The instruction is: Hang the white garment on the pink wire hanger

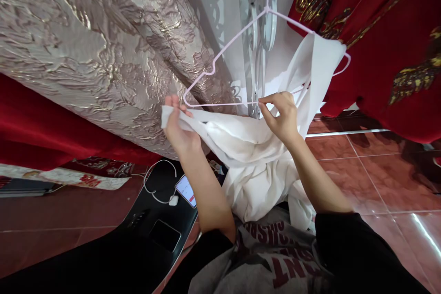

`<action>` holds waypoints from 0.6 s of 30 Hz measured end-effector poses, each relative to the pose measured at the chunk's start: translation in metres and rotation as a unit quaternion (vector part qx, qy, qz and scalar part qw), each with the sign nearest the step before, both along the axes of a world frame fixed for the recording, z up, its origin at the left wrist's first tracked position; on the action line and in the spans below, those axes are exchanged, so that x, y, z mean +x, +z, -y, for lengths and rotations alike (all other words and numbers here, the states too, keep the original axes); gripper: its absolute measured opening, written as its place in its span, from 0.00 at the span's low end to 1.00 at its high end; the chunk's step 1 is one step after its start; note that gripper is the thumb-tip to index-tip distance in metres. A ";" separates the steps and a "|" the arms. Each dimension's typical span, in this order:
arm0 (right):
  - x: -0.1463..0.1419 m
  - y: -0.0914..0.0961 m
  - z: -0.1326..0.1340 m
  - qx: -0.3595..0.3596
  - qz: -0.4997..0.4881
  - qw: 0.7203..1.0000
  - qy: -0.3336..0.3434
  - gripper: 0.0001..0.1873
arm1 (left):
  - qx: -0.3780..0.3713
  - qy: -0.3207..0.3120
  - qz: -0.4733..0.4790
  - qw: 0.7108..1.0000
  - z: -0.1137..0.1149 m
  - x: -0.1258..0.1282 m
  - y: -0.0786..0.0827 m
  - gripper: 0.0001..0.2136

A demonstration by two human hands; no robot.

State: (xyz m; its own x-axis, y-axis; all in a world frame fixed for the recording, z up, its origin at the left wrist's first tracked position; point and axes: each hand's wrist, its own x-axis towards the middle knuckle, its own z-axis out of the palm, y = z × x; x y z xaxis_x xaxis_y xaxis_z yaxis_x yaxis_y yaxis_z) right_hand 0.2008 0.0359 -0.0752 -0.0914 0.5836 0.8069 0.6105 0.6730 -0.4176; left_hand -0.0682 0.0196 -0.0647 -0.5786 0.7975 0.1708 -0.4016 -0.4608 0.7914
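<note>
A pale pink clothes hanger hangs in front of me by its top. One side of a white garment is draped over the hanger's right shoulder, and the rest sags down toward my lap. My left hand holds a white edge of the garment near the hanger's left corner, thumb against the cloth and fingertips behind it. That left shoulder of the hanger is bare. My right hand pinches the hanger's thin bottom bar near its middle, thumb and forefinger together. The garment passes behind my right wrist.
A shiny embossed curtain fills the left, and red cloth with gold ornament hangs at right. Behind the hanger stands a white metal scrollwork frame. Below left, a black bench bears a lit phone, a dark phone and a white cable.
</note>
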 end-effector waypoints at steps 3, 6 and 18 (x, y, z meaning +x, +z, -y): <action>-0.006 -0.002 0.000 -0.019 -0.005 1.000 0.005 0.11 | -0.031 -0.084 -0.025 0.996 0.012 0.035 -0.011 0.16; -0.008 0.004 0.006 -0.035 -0.007 0.999 0.024 0.11 | 0.009 -0.134 -0.055 0.989 0.019 0.068 -0.004 0.18; 0.079 0.055 -0.009 -0.021 -0.195 0.969 -0.148 0.13 | 0.057 -0.140 -0.031 0.988 0.021 0.084 0.009 0.13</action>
